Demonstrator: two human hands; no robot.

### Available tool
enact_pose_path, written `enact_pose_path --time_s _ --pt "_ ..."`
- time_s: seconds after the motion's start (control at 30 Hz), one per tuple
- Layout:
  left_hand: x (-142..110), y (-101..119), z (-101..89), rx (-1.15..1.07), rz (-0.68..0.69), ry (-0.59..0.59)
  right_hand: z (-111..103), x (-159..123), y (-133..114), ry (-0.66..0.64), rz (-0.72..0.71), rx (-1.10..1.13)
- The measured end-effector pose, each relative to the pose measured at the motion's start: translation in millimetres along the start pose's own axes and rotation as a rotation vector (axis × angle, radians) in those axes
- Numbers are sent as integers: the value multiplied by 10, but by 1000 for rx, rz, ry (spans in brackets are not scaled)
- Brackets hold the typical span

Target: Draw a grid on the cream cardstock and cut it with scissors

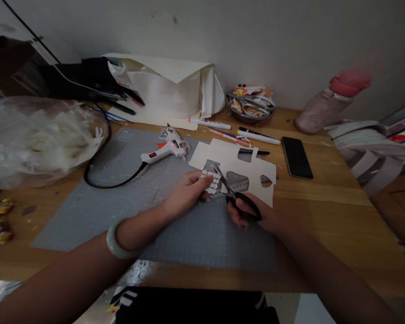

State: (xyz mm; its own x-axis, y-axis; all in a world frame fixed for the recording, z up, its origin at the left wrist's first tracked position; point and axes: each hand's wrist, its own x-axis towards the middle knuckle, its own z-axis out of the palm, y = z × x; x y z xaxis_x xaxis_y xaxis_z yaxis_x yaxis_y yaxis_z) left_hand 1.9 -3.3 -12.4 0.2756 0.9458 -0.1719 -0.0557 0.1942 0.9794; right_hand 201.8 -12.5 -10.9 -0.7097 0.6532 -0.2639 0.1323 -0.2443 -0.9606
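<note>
Between the thumb and fingers of my left hand (189, 189) is a small white paper piece (209, 181) with black drawn outlines. My right hand (245, 213) grips a pair of scissors (248, 204) by its black handles. The blades point up and left, with their tips beside the right edge of the paper piece; whether they touch it I cannot tell. Beneath and beyond my hands lies a white sheet (261, 173) with several holes cut out of it. It rests partly on a grey cutting mat (155, 211).
A white glue gun (165, 150) with a black cord lies on the mat. Markers (211, 123), a bowl (249, 114) with scissors in it, a phone (297, 157) and a pink-capped bottle (330, 103) stand or lie behind and right. A plastic bag (37, 139) bulges at left.
</note>
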Motion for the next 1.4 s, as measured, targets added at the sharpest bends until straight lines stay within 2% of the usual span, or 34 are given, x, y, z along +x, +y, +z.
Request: enact_pose_path --time_s 0.23,0.5,0.93,1.23,1.4 --pt "25 -23 -1 -55 24 53 11 5 9 -4 3 4" --pt "24 25 5 -74 73 59 5 21 20 -4 53 31" --pt "35 45 21 -70 56 157 22 29 -4 3 70 33" --pt "34 11 25 -56 -36 79 12 28 0 6 90 -22" --pt "32 12 23 -45 -21 117 31 29 -23 18 102 -13"
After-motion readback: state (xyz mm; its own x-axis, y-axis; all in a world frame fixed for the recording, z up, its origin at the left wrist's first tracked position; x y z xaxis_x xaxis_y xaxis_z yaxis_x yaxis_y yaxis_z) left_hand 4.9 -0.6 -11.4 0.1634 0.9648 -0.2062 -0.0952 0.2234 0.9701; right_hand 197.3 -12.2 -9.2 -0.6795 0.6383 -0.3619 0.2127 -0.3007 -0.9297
